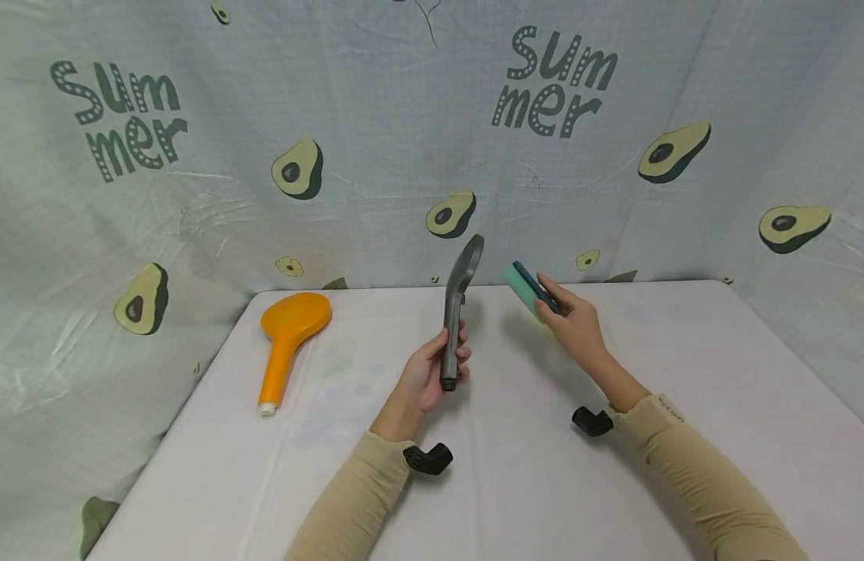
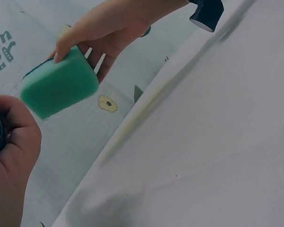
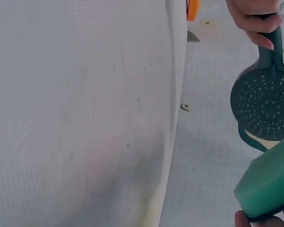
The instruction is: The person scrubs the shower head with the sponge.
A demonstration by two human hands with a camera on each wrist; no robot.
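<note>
My left hand (image 1: 426, 378) grips a grey shower head (image 1: 454, 319) by its handle, held upright over the table with the head end up. Its round spray face with many small nozzles shows in the right wrist view, where the shower head (image 3: 262, 101) hangs below the left hand (image 3: 258, 21). To the right, my right hand (image 1: 579, 327) pinches a sponge (image 1: 521, 287) between thumb and fingers. Light green foam makes up one side of the sponge (image 2: 61, 87), a thin dark layer the other. The foam side faces the shower head, with a gap between them in the head view.
An orange shower head (image 1: 294, 315) with a white handle end lies at the table's left. A white cloth covers the table (image 1: 516, 483). Behind it hangs a curtain (image 1: 375, 93) printed with avocados and lettering. Black wrist devices (image 1: 430, 460) stick out from both sleeves.
</note>
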